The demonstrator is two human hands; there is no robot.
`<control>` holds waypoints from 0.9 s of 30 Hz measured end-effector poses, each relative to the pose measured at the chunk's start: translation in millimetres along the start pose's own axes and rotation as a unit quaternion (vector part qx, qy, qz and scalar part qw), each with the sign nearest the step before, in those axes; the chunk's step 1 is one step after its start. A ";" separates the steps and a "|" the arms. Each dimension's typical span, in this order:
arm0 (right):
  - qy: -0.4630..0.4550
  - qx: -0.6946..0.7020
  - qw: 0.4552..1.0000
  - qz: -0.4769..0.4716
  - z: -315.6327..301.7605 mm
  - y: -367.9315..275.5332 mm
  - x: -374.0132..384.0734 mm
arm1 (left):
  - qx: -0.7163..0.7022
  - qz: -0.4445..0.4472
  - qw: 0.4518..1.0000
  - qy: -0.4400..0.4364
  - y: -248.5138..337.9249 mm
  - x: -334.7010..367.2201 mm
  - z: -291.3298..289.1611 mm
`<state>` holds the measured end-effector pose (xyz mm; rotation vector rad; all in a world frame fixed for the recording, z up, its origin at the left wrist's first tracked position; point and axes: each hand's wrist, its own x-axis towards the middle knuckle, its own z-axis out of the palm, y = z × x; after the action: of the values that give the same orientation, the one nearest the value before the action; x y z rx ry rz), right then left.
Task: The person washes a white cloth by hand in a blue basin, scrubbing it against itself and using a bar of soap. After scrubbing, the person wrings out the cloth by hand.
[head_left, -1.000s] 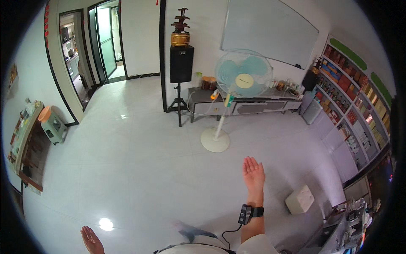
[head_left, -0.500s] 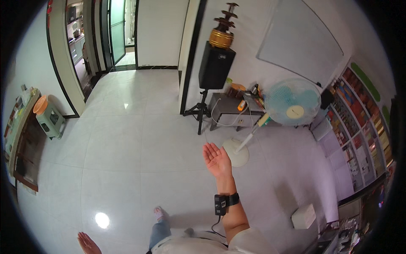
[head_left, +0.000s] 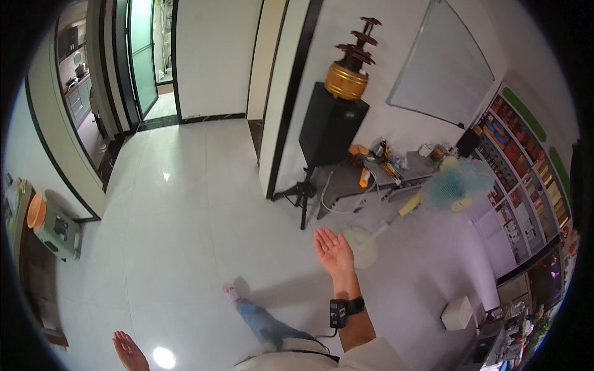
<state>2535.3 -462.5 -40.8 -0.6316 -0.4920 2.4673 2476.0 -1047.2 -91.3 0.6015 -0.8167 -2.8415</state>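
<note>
My right hand [head_left: 335, 253] is held out palm up over the floor, its fingers stretched and nothing in it. A small black device [head_left: 338, 313] is strapped to that wrist, with a cable running from it. At the lower left edge my left hand [head_left: 130, 351] shows with fingers extended, also holding nothing. Closest to my right hand in the picture is the round base [head_left: 360, 247] of a standing fan [head_left: 455, 188]; the hand does not touch it. One foot [head_left: 231, 293] in a light shoe steps forward on the tiles.
A black speaker [head_left: 331, 127] stands on a tripod, carrying a gold drum-shaped ornament [head_left: 346, 81]. Beside it is a cluttered low table [head_left: 346, 185]. Shelves [head_left: 520, 167] line the right side; a white box [head_left: 456, 313] sits on the floor. At left, an orange basin [head_left: 37, 211] rests on a stool [head_left: 60, 230].
The view has shifted: speaker, fan and stool appear lower, and the doorways lie farther left. More of my leg shows. Both hands stay outstretched, the right one lower and farther right in the picture.
</note>
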 end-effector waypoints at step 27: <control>-0.075 -0.072 0.985 0.139 395.1 321.6 545.2 | -0.007 0.076 0.995 0.071 -16.2 620.0 314.5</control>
<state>1789.3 -480.9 -44.1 -0.6089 -0.6882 2.7759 1781.4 -1020.7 -67.4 0.6989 -0.7829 -2.6306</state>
